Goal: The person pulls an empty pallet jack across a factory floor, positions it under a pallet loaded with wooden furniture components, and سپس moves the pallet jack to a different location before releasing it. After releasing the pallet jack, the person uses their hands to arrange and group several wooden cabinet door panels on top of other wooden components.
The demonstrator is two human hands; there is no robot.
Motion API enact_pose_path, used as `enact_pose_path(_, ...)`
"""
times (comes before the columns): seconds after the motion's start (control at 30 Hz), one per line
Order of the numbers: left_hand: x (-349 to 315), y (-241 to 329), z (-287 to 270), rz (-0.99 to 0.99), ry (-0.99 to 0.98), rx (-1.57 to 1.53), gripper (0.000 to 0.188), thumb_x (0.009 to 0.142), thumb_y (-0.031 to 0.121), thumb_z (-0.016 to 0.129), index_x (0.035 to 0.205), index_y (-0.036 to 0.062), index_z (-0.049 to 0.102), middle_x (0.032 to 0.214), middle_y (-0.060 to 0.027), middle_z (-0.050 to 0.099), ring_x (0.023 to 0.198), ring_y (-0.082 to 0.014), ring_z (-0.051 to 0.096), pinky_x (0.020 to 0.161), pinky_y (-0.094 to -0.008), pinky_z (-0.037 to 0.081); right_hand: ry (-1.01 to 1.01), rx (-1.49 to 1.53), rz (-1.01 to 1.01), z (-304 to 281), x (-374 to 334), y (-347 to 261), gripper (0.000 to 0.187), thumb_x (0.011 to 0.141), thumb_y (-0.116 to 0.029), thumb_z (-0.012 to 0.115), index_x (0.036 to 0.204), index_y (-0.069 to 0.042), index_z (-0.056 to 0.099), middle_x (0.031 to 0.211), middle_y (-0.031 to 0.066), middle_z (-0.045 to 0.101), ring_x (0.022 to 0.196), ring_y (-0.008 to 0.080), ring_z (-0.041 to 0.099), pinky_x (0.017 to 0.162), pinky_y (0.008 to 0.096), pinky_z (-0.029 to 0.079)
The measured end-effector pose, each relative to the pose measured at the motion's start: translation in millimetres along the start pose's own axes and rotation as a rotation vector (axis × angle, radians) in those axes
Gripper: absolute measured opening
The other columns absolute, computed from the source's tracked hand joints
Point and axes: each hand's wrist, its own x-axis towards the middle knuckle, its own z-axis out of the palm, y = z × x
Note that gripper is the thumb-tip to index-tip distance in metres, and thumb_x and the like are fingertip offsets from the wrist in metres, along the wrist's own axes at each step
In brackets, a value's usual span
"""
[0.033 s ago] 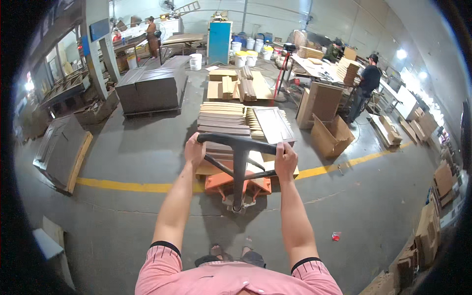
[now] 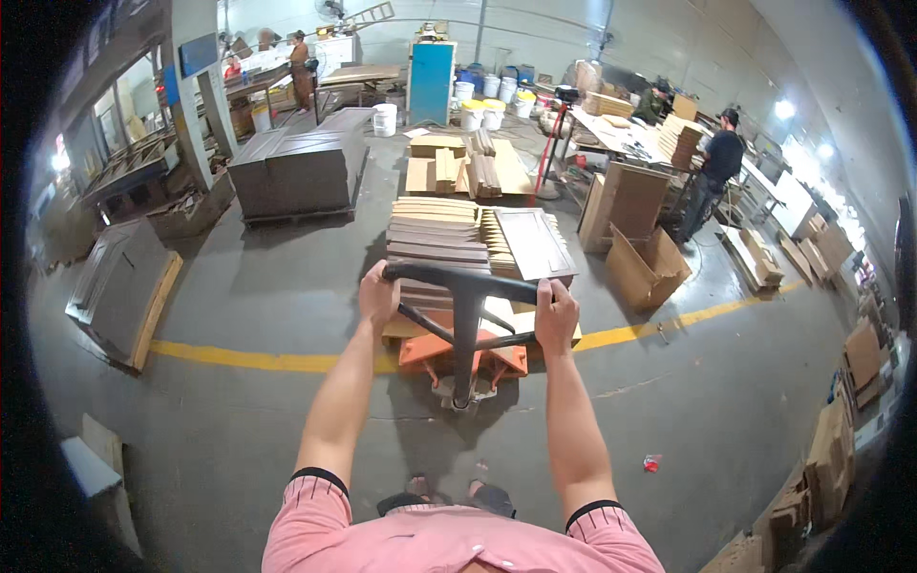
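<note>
Both of my hands grip the black handle (image 2: 465, 334) of an orange pallet jack (image 2: 420, 351) in front of me. Closed round the handle's left corner is my left hand (image 2: 378, 294). My right hand (image 2: 556, 315) wraps its right corner, with part of the fingers hidden behind the bar. Beyond the handle, rows of stacked brown and pale panels (image 2: 435, 234) lie over the jack, which partly hides beneath them. A framed flat panel (image 2: 531, 244) rests on top at the right of this load.
A large grey-brown stack (image 2: 296, 177) stands on a pallet at left, a smaller one (image 2: 115, 286) nearer. An open cardboard box (image 2: 648, 269) sits right of the load. A yellow line (image 2: 267, 361) crosses the floor. One person (image 2: 716, 167) works at the right-hand tables; cartons line the right edge.
</note>
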Motion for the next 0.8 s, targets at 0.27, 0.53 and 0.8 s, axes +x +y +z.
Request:
enact_pose_path(0.27, -100, 0, -9, -0.084, 0.189, 0.089, 0.04, 0.096, 0.031, 0.06, 0.07, 0.0024, 0.05, 0.065, -0.0206, 0.053, 0.058, -0.0377, 0.049, 0.055, -0.0443, 0.04, -0.506, 0.026, 0.144, -66, -53, 5, 0.044, 0.089, -0.043, 0.057, 0.079, -0.003, 0.07, 0.068, 0.0216, 0.062, 0.067, 0.036, 0.065, 0.064, 0.0417, 0.049)
enact_pose_path(0.53, -206, -14, -21, -0.066, 0.28, 0.032, 0.041, 0.096, 0.023, 0.064, 0.067, 0.0026, 0.044, 0.058, -0.0107, 0.04, 0.057, -0.0191, 0.036, 0.055, -0.0357, 0.036, -0.759, -0.144, 0.095, -92, -145, 14, 0.042, 0.089, -0.044, 0.057, 0.076, -0.007, 0.072, 0.067, 0.0165, 0.066, 0.067, 0.0342, 0.066, 0.071, 0.0423, 0.05)
enact_pose_path(0.8, -212, -22, -12, -0.076, 0.233, -0.023, 0.035, 0.096, 0.02, 0.064, 0.071, 0.0024, 0.048, 0.059, -0.0062, 0.044, 0.059, -0.0143, 0.038, 0.055, -0.0324, 0.037, -0.696, -0.113, 0.079, -86, -153, 31, 0.041, 0.088, -0.045, 0.057, 0.076, -0.009, 0.073, 0.066, 0.0145, 0.066, 0.068, 0.0333, 0.066, 0.075, 0.0423, 0.051)
